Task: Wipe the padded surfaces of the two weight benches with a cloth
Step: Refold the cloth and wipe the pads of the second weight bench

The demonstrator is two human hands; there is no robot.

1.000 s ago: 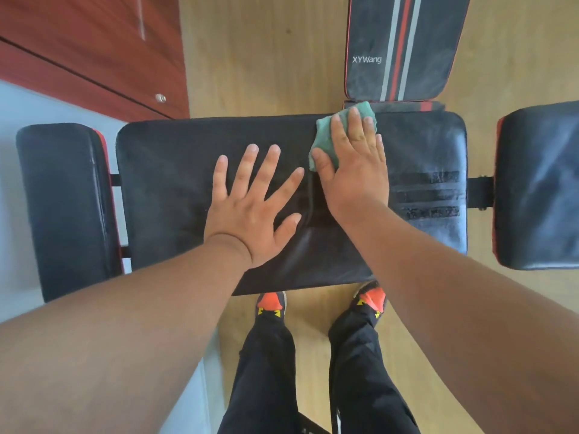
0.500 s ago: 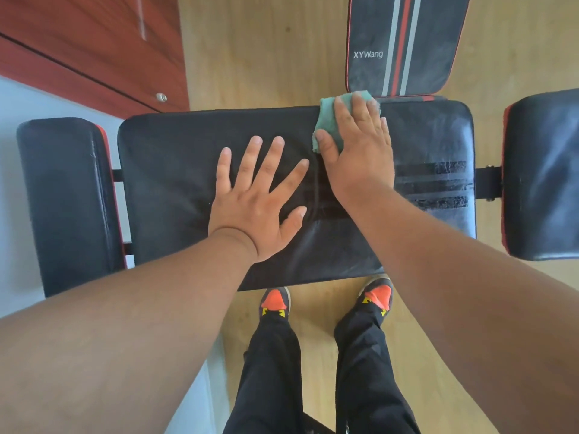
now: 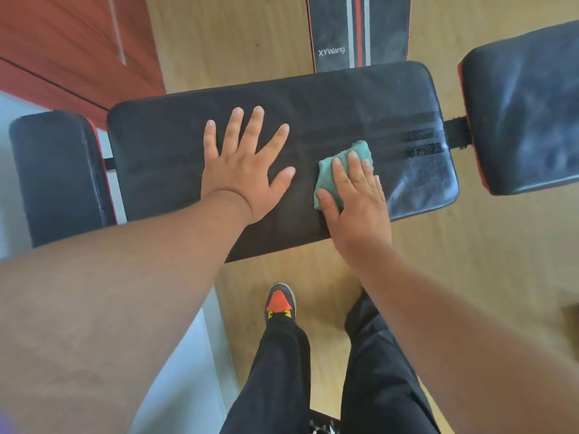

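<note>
Left hand (image 3: 242, 170) flat on long black padded bench pad (image 3: 163, 151), fingers spread and straight, gripping nothing. Right hand (image 3: 354, 198) pressing folded teal terry cloth (image 3: 326, 173) against same pad, fingers straight over cloth, thumb at its left edge; cloth near pad's front right portion. Faded stripes and worn patches visible right of cloth. Smaller black pad (image 3: 56, 173) at left end, another black pad (image 3: 523, 111) at right end. Second black bench pad with red and grey stripes (image 3: 332, 26) beyond, marked "XYWang". Wooden floor (image 3: 235, 42) beneath.
</note>
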